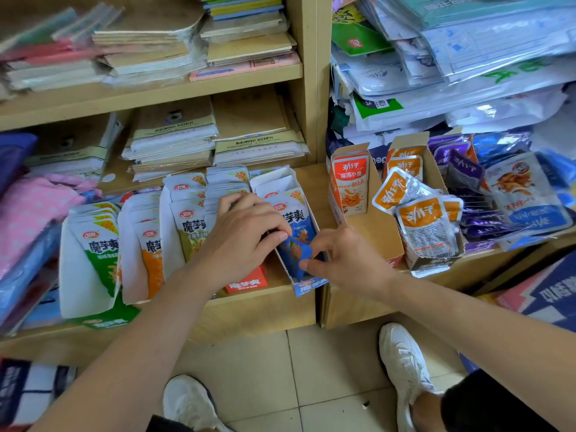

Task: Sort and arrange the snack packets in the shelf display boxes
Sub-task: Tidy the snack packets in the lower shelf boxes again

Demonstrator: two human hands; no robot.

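On the low wooden shelf (255,304), in the blue-fronted display box (307,286) at the right end of the row, the left hand (240,238) and right hand (346,260) both pinch one blue snack packet (297,244), fingers clamped on its near edge

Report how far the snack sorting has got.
Done: green-packet box and orange-packet box stand filled upright. In hand: left hand and right hand pinch a blue packet in the blue box. Left: orange fish packets spilling from a cardboard box, purple packets heaped loose.
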